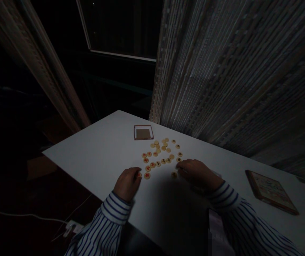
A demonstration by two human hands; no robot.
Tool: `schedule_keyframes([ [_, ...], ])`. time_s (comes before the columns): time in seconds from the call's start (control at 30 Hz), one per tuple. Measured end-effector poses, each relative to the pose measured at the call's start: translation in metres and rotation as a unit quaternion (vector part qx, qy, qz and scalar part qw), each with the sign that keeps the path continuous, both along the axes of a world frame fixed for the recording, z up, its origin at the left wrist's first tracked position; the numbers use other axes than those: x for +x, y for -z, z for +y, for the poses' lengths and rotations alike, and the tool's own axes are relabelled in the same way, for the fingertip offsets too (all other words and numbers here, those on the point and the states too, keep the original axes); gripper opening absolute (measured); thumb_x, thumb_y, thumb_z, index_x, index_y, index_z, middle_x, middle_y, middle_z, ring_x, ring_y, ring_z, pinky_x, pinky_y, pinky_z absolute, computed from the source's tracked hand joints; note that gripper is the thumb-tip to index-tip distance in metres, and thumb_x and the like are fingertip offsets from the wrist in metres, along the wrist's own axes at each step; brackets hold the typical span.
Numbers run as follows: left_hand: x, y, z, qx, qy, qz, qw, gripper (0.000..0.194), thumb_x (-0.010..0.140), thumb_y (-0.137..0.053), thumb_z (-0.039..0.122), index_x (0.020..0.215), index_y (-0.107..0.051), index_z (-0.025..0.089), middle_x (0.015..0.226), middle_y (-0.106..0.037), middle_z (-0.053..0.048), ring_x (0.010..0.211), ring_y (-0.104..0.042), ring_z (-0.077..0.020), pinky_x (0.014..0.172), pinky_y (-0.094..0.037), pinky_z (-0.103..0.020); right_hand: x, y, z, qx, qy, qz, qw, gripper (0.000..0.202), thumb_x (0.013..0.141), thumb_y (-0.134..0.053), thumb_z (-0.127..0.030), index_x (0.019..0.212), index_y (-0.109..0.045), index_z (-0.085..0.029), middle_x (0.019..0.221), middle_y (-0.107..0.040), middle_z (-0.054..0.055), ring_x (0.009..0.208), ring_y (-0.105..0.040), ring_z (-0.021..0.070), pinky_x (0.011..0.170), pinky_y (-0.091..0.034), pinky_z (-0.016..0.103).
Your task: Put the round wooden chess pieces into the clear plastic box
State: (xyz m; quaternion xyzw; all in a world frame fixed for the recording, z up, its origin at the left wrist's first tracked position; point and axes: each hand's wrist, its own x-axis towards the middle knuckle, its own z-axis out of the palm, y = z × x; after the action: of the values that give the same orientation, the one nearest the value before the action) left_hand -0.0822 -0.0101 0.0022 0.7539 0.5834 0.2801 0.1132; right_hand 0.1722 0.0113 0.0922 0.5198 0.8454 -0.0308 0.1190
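Note:
Round wooden Chinese chess pieces lie on the white table, some with red characters and some with black. My left hand (128,183) is closed at the left end of the group, its thumb and fingers on a red-marked piece (139,175). Beside it lies another red-marked piece (147,175). My right hand (196,173) has its fingers drawn together, the tips low by a black-marked piece (179,160); what they hold, if anything, is hidden. Just below those fingertips is a black-marked piece (174,175). Several blank-looking pieces (163,148) cluster farther back.
An open shallow box (143,138) stands behind the pieces. A flat box with a printed lid (272,192) lies at the right of the table (88,149). A phone-like dark object (218,231) sits under my right forearm. String curtains (195,71) hang along the back edge.

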Motion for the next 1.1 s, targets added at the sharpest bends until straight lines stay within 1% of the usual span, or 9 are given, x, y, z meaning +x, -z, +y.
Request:
schedule_keyframes([
  [0.17, 0.003, -0.002, 0.012, 0.005, -0.007, 0.02, 1.0, 0.025, 0.079, -0.046, 0.02, 0.098, -0.062, 0.016, 0.091, -0.068, -0.008, 0.085, -0.061, -0.0212, 0.077, -0.049, -0.034, -0.001, 0.004, 0.006, 0.001, 0.005, 0.005, 1.0, 0.029, 0.083, -0.039, -0.022, 0.1, -0.062, -0.018, 0.1, -0.066, 0.009, 0.089, -0.061, 0.0191, 0.075, -0.043, 0.029],
  [0.37, 0.004, 0.0, 0.026, -0.013, 0.01, 0.052, 0.999, 0.026, 0.08, -0.044, 0.018, 0.099, -0.061, 0.015, 0.095, -0.067, -0.009, 0.087, -0.06, -0.0217, 0.08, -0.047, -0.035, 0.002, 0.014, 0.018, 0.01, 0.021, 0.011, 1.0, 0.029, 0.083, -0.038, -0.023, 0.1, -0.061, -0.018, 0.099, -0.066, 0.009, 0.091, -0.061, 0.0201, 0.075, -0.042, 0.03],
  [0.6, 0.004, -0.006, 0.029, -0.027, 0.017, 0.048, 0.998, 0.025, 0.081, -0.044, 0.019, 0.098, -0.061, 0.014, 0.096, -0.067, -0.009, 0.088, -0.061, -0.0209, 0.08, -0.049, -0.035, 0.01, 0.019, 0.032, 0.021, 0.067, 0.022, 0.997, 0.03, 0.083, -0.037, -0.026, 0.101, -0.061, -0.019, 0.102, -0.065, 0.008, 0.092, -0.06, 0.0196, 0.074, -0.041, 0.028],
  [0.8, -0.003, -0.009, 0.032, 0.009, 0.033, 0.03, 0.999, 0.027, 0.078, -0.049, 0.02, 0.103, -0.059, 0.015, 0.096, -0.067, -0.01, 0.088, -0.061, -0.0211, 0.078, -0.05, -0.037, 0.011, 0.019, 0.04, 0.027, 0.056, 0.027, 0.998, 0.028, 0.083, -0.037, -0.025, 0.094, -0.062, -0.018, 0.096, -0.067, 0.008, 0.086, -0.061, 0.0195, 0.069, -0.04, 0.027],
  [0.87, -0.003, -0.016, 0.037, 0.019, 0.034, 0.027, 0.999, 0.028, 0.077, -0.051, 0.02, 0.103, -0.058, 0.015, 0.098, -0.067, -0.01, 0.089, -0.061, -0.0214, 0.079, -0.05, -0.037, 0.013, 0.019, 0.043, 0.028, 0.053, 0.031, 0.998, 0.028, 0.082, -0.038, -0.024, 0.094, -0.063, -0.018, 0.096, -0.067, 0.008, 0.085, -0.061, 0.0192, 0.069, -0.04, 0.027],
  [0.93, 0.0, -0.027, 0.043, 0.025, 0.042, 0.022, 0.999, 0.027, 0.077, -0.052, 0.02, 0.102, -0.059, 0.016, 0.098, -0.067, -0.009, 0.09, -0.061, -0.0212, 0.08, -0.05, -0.037, 0.015, 0.019, 0.047, 0.024, 0.052, 0.037, 0.998, 0.029, 0.082, -0.038, -0.024, 0.096, -0.063, -0.018, 0.097, -0.067, 0.008, 0.087, -0.06, 0.0191, 0.071, -0.04, 0.027],
  [1.03, 0.011, -0.047, 0.057, 0.024, 0.046, 0.016, 0.999, 0.025, 0.078, -0.053, 0.021, 0.101, -0.06, 0.014, 0.097, -0.067, -0.009, 0.09, -0.061, -0.021, 0.082, -0.049, -0.035, 0.016, 0.019, 0.052, 0.023, 0.046, 0.047, 0.998, 0.03, 0.081, -0.04, -0.023, 0.099, -0.062, -0.017, 0.1, -0.066, 0.009, 0.09, -0.06, 0.0193, 0.075, -0.04, 0.028],
  [1.1, 0.023, -0.057, 0.07, 0.021, 0.049, 0.009, 0.999, 0.027, 0.078, -0.053, 0.02, 0.103, -0.06, 0.014, 0.098, -0.067, -0.009, 0.091, -0.061, -0.0205, 0.083, -0.048, -0.034, 0.015, 0.019, 0.054, 0.024, 0.043, 0.046, 0.998, 0.03, 0.08, -0.04, -0.022, 0.1, -0.062, -0.016, 0.102, -0.066, 0.009, 0.093, -0.059, 0.02, 0.077, -0.04, 0.028],
])
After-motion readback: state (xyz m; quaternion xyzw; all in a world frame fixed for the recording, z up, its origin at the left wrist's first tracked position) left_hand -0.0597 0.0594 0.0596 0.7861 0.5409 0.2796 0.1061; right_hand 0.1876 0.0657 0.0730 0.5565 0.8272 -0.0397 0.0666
